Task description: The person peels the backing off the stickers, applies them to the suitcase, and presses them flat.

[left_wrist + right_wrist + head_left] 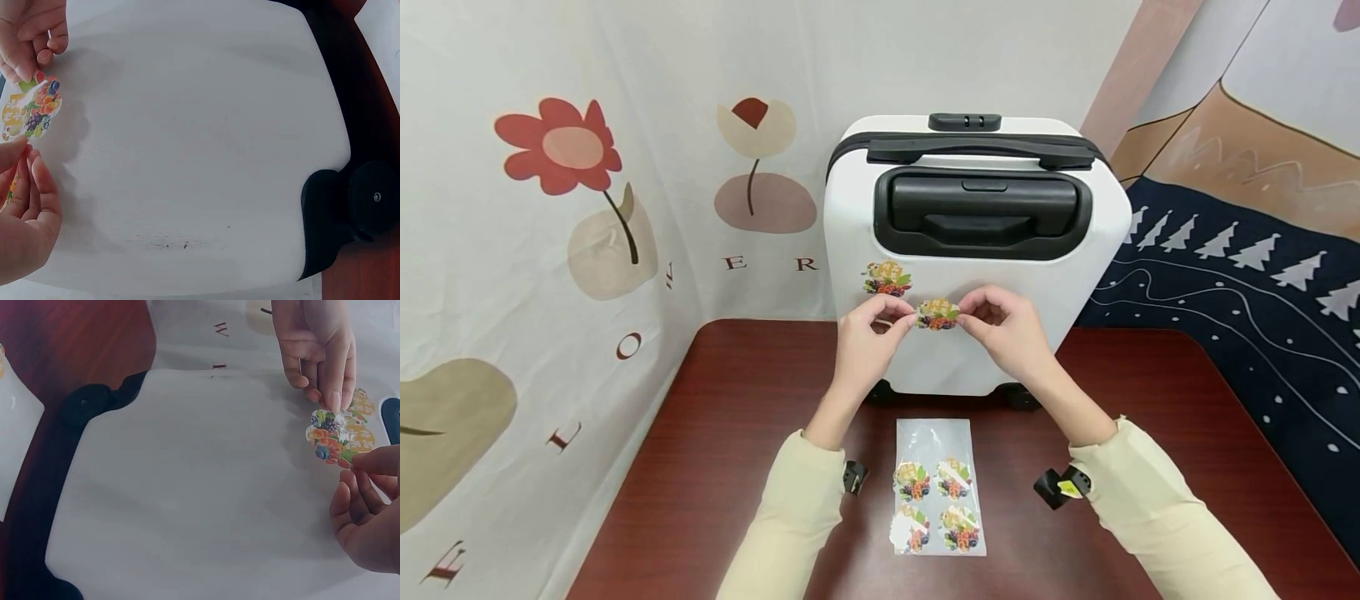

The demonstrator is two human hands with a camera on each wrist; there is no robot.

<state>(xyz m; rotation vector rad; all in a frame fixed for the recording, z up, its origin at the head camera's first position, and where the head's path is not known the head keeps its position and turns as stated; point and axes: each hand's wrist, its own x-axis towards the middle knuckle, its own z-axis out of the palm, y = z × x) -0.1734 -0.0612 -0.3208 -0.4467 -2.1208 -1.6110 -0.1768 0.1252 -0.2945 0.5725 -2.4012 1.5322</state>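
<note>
A fruit-print sticker (937, 314) is stretched between both hands in front of the white suitcase (917, 362). My left hand (867, 340) pinches its left edge between thumb and fingertips. At the opposite edge, my right hand (1011, 333) pinches it the same way. In the left wrist view the sticker (36, 109) shows colourful fruit and yellow lettering. Its shadow side faces the suitcase shell (187, 481); whether it touches the shell I cannot tell. A matching sticker (887, 278) is on the suitcase just above the left hand, below the black handle recess (985, 248).
On the dark red table (737, 433) a clear sheet (934, 437) with several more fruit stickers lies in front of the suitcase. Small black suitcase wheels (1019, 397) rest on the tabletop. Behind stands a flower-print cloth (670, 100), and a navy tree-print cloth (1225, 283) is at right.
</note>
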